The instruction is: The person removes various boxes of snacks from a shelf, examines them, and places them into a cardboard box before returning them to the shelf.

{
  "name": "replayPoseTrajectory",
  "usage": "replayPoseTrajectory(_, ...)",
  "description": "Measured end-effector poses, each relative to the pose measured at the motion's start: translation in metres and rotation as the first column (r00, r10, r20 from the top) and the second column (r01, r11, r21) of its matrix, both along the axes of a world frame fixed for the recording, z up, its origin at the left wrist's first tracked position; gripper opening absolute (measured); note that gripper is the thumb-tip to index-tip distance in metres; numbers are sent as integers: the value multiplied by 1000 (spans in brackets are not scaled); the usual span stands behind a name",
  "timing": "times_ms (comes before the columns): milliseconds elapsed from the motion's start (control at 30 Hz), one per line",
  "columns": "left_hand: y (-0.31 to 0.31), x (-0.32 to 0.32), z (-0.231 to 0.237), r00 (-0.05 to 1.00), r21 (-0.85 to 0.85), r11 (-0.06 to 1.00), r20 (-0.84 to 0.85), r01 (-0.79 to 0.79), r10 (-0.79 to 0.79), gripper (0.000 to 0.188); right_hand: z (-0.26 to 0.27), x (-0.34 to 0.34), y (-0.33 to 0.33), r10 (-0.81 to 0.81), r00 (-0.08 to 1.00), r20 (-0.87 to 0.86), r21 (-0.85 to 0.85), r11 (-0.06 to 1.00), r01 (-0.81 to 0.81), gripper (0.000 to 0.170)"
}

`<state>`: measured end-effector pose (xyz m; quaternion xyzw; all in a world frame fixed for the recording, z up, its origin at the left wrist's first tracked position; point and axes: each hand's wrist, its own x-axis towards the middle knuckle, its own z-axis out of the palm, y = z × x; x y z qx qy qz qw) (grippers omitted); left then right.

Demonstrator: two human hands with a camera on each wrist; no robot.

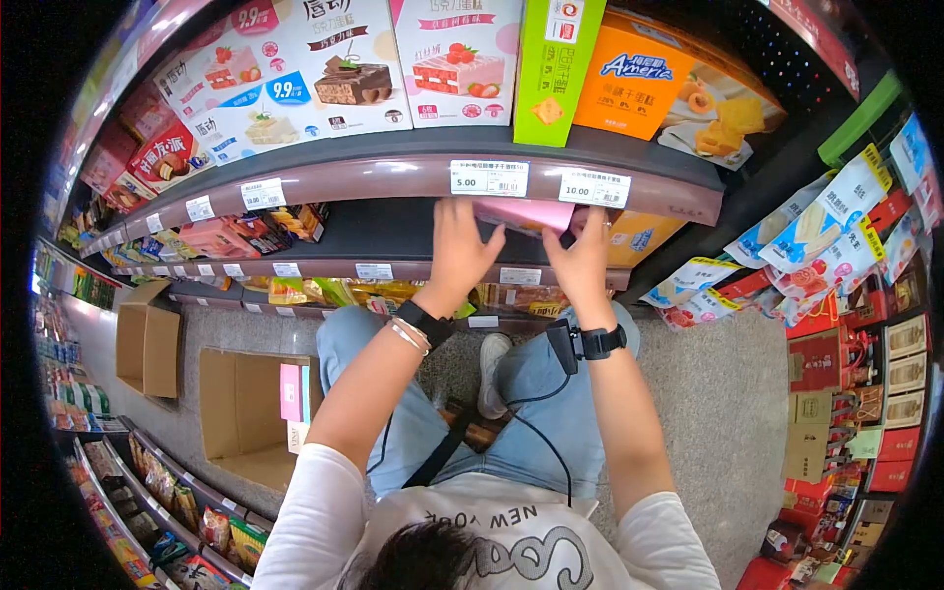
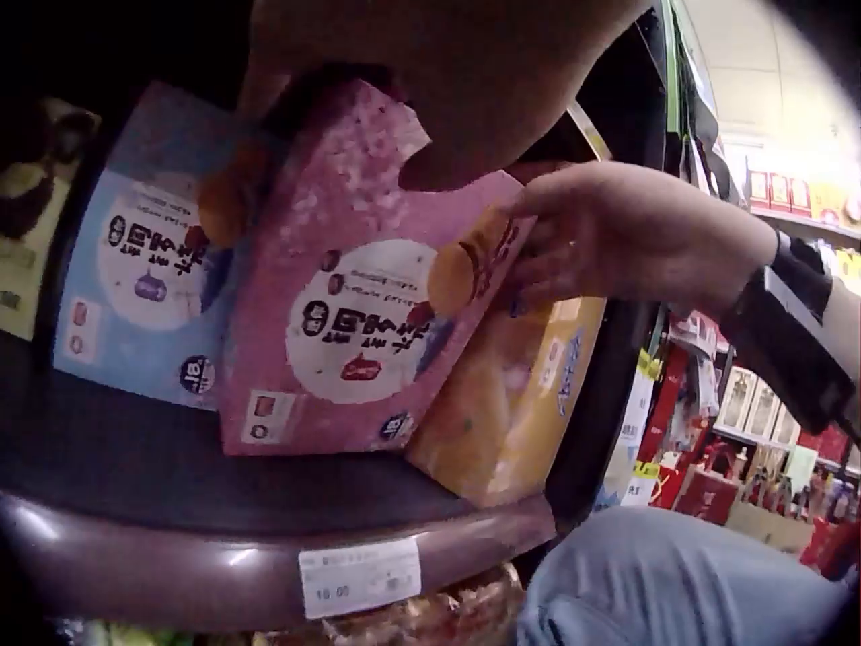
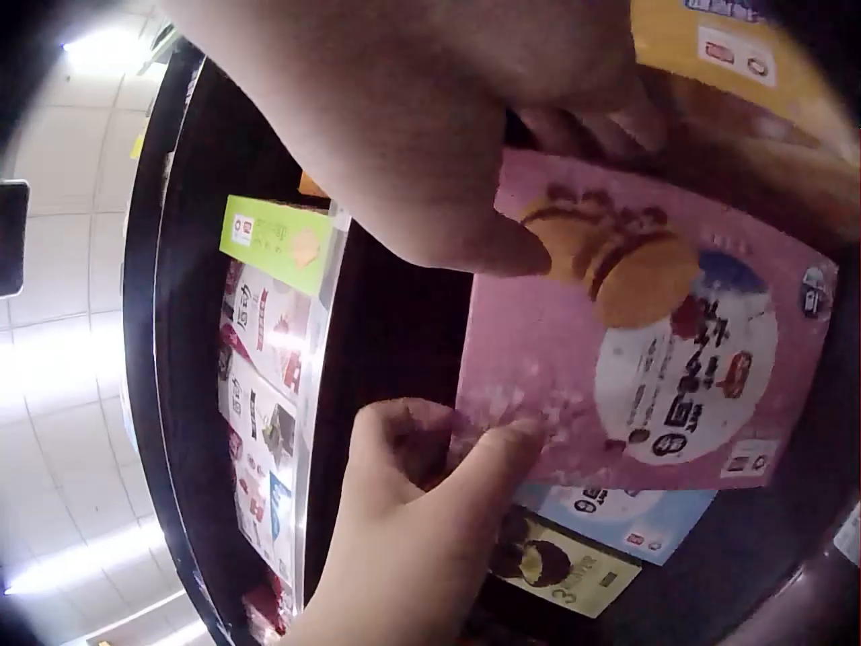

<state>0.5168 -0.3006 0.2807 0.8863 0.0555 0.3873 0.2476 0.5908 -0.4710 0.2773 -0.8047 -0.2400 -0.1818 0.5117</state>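
The head camera looks forward and down from above me, farthest off, and takes in my left hand [image 1: 462, 254], my right hand [image 1: 580, 264] and the shelf front [image 1: 374, 183]. Each wrist view faces the pink box [image 2: 303, 276] at close range; the right one lies sideways, ceiling [image 3: 67, 343] at its left. Both share the box and both hands; the head view shares part of that box

The held box [image 2: 353, 226] is mottled pink with a white circle [image 2: 357, 323].
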Motion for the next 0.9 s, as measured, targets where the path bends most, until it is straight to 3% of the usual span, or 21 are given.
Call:
replayPoseTrajectory(67, 10, 3, -3, 1000, -57, 998, -9, 3, -4, 64, 11, -13, -3, 47, 987, -152, 2, 999, -47, 68)
replayPoseTrajectory(100, 12, 2, 1, 1000, -85, 996, -15, 4, -6, 65, 8, -12, -3, -5, 999, -33, -48, 999, 4, 71)
replayPoseTrajectory(200, 15, -11, 12, 993, -2, 999, -105, 48, -48, 69, 14, -6, -7, 90, 993, 80, -139, 987, -79, 74)
replayPoseTrajectory(233, 17, -14, 13, 992, -38, 998, -112, 58, -62, 70, 22, -7, -6, 175, 983, -51, -52, 983, -178, 76)
replayPoseTrajectory(333, 21, -26, 18, 986, -139, 987, -133, 83, -102, 74, 29, -14, -11, 262, 952, -157, 13, 965, -263, 75)
replayPoseTrajectory(400, 23, -43, 26, 980, -193, 977, -161, 87, -119, 79, 29, -24, -15, 221, 959, -179, -14, 974, -227, 68)
replayPoseTrajectory(567, 26, -88, 38, 976, -381, 909, -59, 171, -208, 91, 46, -58, -21, 251, 965, -81, -28, 967, -254, 69)
replayPoseTrajectory(633, 29, -109, 47, 971, -474, 862, -59, 177, -232, 93, 63, -72, -20, 326, 937, -124, -26, 943, -331, 70)
replayPoseTrajectory(767, 47, -138, 56, 941, -527, 783, 118, 329, -316, 92, 99, -96, -9, 431, 883, -187, 13, 900, -436, 74)
replayPoseTrajectory(867, 60, -162, 74, 936, -687, 652, 123, 320, -329, 93, 84, -95, 15, 601, 779, -179, 193, 797, -572, 73)
replayPoseTrajectory(900, 68, -169, 73, 931, -634, 692, 134, 344, -340, 91, 83, -99, 21, 630, 741, -232, 220, 776, -592, 74)
